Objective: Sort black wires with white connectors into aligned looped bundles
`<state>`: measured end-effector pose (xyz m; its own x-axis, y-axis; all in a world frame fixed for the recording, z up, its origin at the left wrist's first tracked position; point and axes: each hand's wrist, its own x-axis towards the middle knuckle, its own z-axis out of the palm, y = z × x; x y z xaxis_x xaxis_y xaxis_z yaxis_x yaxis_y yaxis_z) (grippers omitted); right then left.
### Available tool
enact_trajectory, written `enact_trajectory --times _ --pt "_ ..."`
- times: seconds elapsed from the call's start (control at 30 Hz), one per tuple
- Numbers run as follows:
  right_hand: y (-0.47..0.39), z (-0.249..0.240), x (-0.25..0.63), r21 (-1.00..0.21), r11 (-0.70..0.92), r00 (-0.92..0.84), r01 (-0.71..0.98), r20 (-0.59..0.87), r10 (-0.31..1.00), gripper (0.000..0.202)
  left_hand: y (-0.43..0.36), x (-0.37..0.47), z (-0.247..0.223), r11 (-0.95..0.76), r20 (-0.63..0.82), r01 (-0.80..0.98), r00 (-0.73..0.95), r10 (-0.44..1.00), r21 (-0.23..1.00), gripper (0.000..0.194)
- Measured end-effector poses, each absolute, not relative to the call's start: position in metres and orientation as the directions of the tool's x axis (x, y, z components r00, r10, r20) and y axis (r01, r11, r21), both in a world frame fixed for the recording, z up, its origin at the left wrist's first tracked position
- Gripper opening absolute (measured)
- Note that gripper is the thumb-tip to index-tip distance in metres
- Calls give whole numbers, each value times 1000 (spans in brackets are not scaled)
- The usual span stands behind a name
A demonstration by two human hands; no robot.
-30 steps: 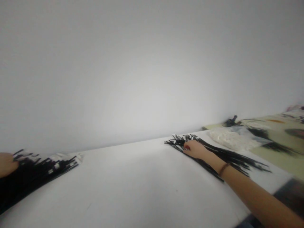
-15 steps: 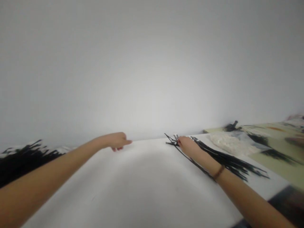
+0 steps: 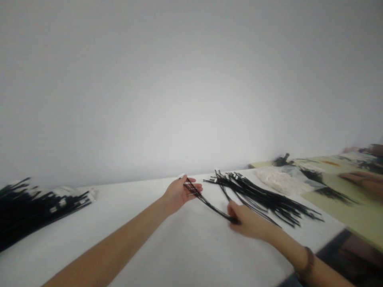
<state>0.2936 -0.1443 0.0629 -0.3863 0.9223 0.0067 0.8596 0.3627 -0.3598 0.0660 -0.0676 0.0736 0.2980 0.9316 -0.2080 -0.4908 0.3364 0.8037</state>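
Observation:
A few thin black cables [image 3: 214, 208] stretch between my two hands, over the white table. My left hand [image 3: 176, 196] is turned palm up, and the cable ends lie across it under the thumb, its other fingers stretched out. Lower and to the right, my right hand [image 3: 247, 221] is closed around the same cables. Just beyond the right hand lies a loose pile of black cables [image 3: 263, 194], some with small white tags. The right fingertips are partly hidden.
A larger heap of black cables [image 3: 36, 211] lies at the left on the white table [image 3: 143, 263]. To the right are a clear bag of whitish pieces [image 3: 283, 179] and a yellowish table [image 3: 359, 211] with more cables. Another person's hand [image 3: 363, 179] is over it.
My right hand has drawn cables from the pile toward me. My left hand has moved right, turned palm up and taken their ends. The view has shifted slightly.

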Motion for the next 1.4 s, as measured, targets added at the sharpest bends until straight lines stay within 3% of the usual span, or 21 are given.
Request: enact_trajectory --times 0.1,0.23,0.37,0.43,0.53,0.63,0.7,0.8,0.87,0.97,1.07,1.17,1.3,1.4 --pt "-160 58 324 -409 347 -357 844 54 933 12 -69 50 84 330 -134 -570 357 924 753 28" --pt "-172 68 350 -520 264 -289 812 34 957 23 -64 46 91 280 -63 -578 366 928 767 27" --pt "-167 75 352 -704 109 -169 702 -16 986 32 -56 49 73 227 -91 -533 269 959 815 22" --pt "-160 76 338 -845 17 -62 534 -19 998 32 -49 46 60 217 -157 -531 157 975 819 20" --pt "-152 72 294 -993 -92 82 67 -87 993 29 -33 30 41 185 -267 -556 -68 961 810 16" --pt "-145 56 229 -912 -196 71 -361 -237 969 25 -13 4 28 79 -317 -588 -314 895 805 15" --pt "-140 40 190 -837 -233 20 -495 -278 960 24 -2 -16 23 15 -318 -576 -429 845 818 17" --pt "-131 20 170 -885 -162 -64 -437 -150 987 25 8 -41 20 -39 -284 -565 -472 835 824 24" --pt "-123 15 189 -925 -196 -269 -327 -107 957 32 9 -50 20 -72 -260 -579 -470 844 812 26" --pt "-108 16 249 -954 -242 -412 -176 -151 898 41 3 -46 20 -30 -210 -610 -318 924 792 19" --pt "-90 19 307 -960 -226 -329 -163 -163 930 38 -9 -25 20 90 -130 -594 -24 991 799 13" --pt "-70 17 331 -963 -191 -167 -188 -160 973 29 -20 -3 21 130 -62 -552 141 988 823 17" --pt "-43 10 302 -962 -42 106 -270 -73 992 18 -21 4 15 65 -24 -450 95 995 891 19" --pt "-25 7 249 -949 -20 108 -315 -57 993 22 -17 -2 9 -25 17 -373 -24 1000 927 21"
